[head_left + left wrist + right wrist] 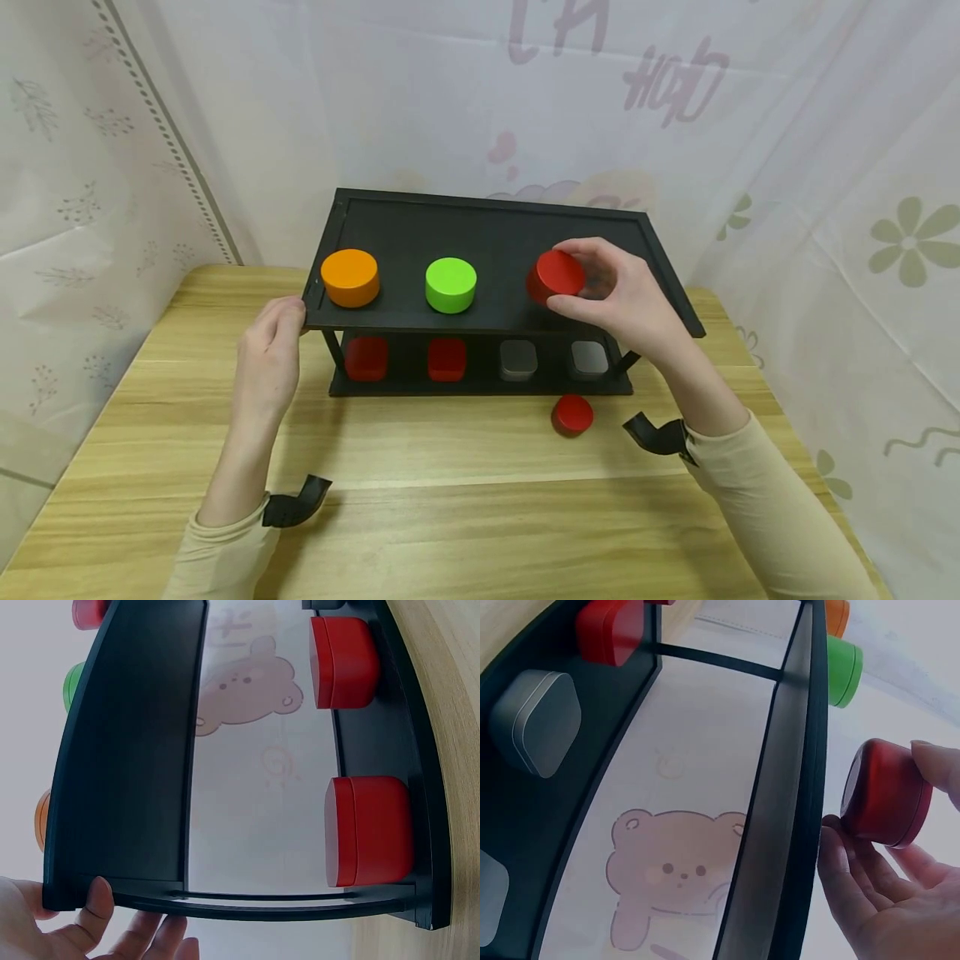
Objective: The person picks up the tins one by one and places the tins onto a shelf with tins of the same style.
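Note:
My right hand pinches a round red tin between thumb and fingers, over the right part of the black two-tier rack's top shelf. In the right wrist view the red tin is tilted, its base lifted off the shelf. At the rack's front left corner, my left hand grips the edge of the top shelf. The left wrist view shows fingers around that corner. An orange round tin and a green round tin stand on the top shelf, left of the held tin.
On the lower shelf stand two red squarish tins and, to their right, two grey squarish tins. Another round red tin lies on the wooden table before the rack. A printed curtain hangs behind.

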Demonstrator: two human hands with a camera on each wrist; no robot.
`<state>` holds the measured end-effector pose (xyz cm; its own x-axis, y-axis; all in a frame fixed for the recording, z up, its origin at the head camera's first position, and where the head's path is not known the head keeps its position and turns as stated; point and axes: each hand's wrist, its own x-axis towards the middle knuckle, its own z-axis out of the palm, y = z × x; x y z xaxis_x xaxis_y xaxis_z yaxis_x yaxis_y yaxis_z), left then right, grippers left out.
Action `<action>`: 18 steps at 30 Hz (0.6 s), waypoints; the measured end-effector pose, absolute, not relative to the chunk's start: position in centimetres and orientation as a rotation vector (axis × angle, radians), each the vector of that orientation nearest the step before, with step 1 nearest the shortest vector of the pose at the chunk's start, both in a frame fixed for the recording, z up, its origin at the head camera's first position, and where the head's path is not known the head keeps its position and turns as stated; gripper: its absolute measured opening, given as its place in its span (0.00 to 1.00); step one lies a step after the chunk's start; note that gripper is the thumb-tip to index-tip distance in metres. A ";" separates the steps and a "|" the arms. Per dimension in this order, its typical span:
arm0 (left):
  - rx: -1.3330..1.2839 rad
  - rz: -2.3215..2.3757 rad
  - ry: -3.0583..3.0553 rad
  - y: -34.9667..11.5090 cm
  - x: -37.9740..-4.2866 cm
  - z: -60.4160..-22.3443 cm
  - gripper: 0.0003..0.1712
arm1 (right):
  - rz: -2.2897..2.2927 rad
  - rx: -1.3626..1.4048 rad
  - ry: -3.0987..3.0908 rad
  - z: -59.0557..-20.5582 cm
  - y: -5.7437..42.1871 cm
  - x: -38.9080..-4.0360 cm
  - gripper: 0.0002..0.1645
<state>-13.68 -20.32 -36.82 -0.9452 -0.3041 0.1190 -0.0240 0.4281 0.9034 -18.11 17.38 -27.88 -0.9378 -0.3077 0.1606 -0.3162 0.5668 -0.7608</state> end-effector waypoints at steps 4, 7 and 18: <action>0.289 -1.522 -2.417 -20.3 -13.7 -36.8 0.29 | 1.343 0.556 -2.776 -28.0 17.3 -18.5 0.33; 0.293 -1.520 -2.414 -20.3 -13.6 -36.8 0.29 | 1.319 0.545 -2.794 -27.2 16.7 -18.0 0.33; 0.272 -1.555 -2.410 -20.3 -13.6 -36.8 0.29 | 1.289 0.542 -2.819 -28.0 16.8 -19.1 0.34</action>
